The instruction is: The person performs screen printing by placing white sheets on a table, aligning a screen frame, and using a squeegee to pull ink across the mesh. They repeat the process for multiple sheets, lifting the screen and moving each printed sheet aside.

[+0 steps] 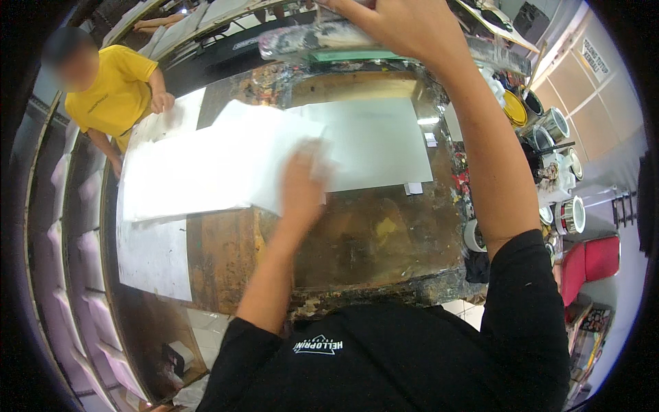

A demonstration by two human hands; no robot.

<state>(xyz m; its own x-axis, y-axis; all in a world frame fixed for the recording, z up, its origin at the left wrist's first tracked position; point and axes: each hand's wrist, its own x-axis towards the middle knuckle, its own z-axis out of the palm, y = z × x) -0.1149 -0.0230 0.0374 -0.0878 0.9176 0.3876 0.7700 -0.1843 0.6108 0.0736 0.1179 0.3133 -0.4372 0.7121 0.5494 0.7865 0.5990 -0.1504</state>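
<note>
My left hand (302, 180), smeared by motion, is over the right edge of a loose pile of white sheets (199, 165) on the table. Whether its fingers pinch a sheet cannot be made out. A single pale sheet (377, 141) lies flat to the right of the pile, with small white tabs (412, 188) by its lower right corner. Raised at the far side is a long frame (295, 44) with a stained, wrapped edge and a green strip. My right hand (405, 27) reaches up to this frame and grips it; some fingertips are cut off by the upper rim.
The worn, paint-stained table (240, 254) carries a white board (154, 254) at its left. A person in a yellow shirt (113, 89) stands at the far left, one hand near the sheets. Paint cans (552, 127) crowd the right; a red chair (590, 264) and left racks (93, 254) flank the table.
</note>
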